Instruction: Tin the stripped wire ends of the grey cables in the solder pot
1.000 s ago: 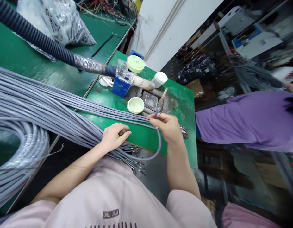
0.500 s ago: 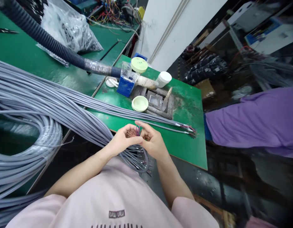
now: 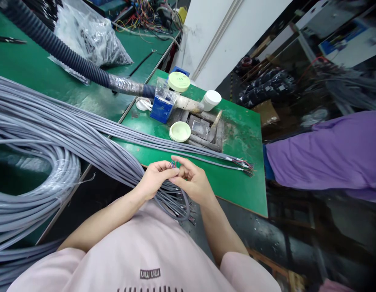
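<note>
Thin coloured wires (image 3: 173, 164) fan out from the end of a grey cable (image 3: 187, 205), which loops down below my hands. My left hand (image 3: 156, 177) pinches these wires between thumb and fingers. Facing it, my right hand (image 3: 192, 180) is closed around the same cable end, its thumb touching near my left thumb. Beneath both hands hangs a bunch of grey cables (image 3: 127, 160) with stripped ends. Farther back, several other grey cables (image 3: 163, 142) lie across the green table, their bared wire ends (image 3: 244, 164) at the right.
A framed solder pot (image 3: 200, 127) with a scraper (image 3: 215, 126) sits behind the hands. Around it are a pale green tub (image 3: 180, 132), a blue box (image 3: 161, 108), a white jar (image 3: 211, 100) and a ribbed hose (image 3: 84, 71). A person in purple (image 3: 328, 156) is at the right.
My right hand has come back from the solder pot area with the cable end, toward my body. My left hand has moved right and joined it, closing on the wires.
</note>
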`<action>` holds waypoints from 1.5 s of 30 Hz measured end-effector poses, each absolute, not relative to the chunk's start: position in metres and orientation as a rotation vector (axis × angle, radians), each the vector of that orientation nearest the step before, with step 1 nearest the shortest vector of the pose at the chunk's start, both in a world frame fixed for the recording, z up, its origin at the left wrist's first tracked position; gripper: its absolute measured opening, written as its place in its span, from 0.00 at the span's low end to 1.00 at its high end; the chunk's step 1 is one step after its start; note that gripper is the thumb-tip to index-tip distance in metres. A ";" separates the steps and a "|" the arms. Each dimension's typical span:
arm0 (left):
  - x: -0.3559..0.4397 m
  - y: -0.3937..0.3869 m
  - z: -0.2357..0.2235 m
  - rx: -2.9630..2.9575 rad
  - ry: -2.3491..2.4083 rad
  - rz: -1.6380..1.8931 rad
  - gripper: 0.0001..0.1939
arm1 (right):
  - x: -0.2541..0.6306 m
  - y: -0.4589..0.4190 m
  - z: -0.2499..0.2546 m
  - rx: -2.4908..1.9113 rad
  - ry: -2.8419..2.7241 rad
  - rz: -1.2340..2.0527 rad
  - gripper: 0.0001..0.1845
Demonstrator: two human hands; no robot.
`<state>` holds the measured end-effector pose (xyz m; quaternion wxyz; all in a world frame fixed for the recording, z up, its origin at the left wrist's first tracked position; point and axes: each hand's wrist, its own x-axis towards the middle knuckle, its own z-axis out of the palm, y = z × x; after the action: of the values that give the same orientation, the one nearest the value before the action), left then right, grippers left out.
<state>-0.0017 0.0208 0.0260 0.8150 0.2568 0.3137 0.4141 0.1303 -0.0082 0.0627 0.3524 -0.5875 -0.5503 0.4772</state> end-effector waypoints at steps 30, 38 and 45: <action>-0.005 0.017 0.021 0.573 0.681 0.923 0.14 | 0.130 -0.010 0.060 -1.530 -1.428 1.231 0.29; -0.005 0.019 0.025 0.549 0.706 0.969 0.15 | 0.130 -0.016 0.062 -1.532 -1.446 1.170 0.30; -0.006 0.020 0.025 0.555 0.718 0.977 0.16 | 0.132 -0.026 0.059 -1.545 -1.420 1.187 0.30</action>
<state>-0.0064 0.0203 0.0248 0.7859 0.2573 0.3329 0.4530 0.1322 -0.0264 0.0591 0.3574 -0.5984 -0.5501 0.4599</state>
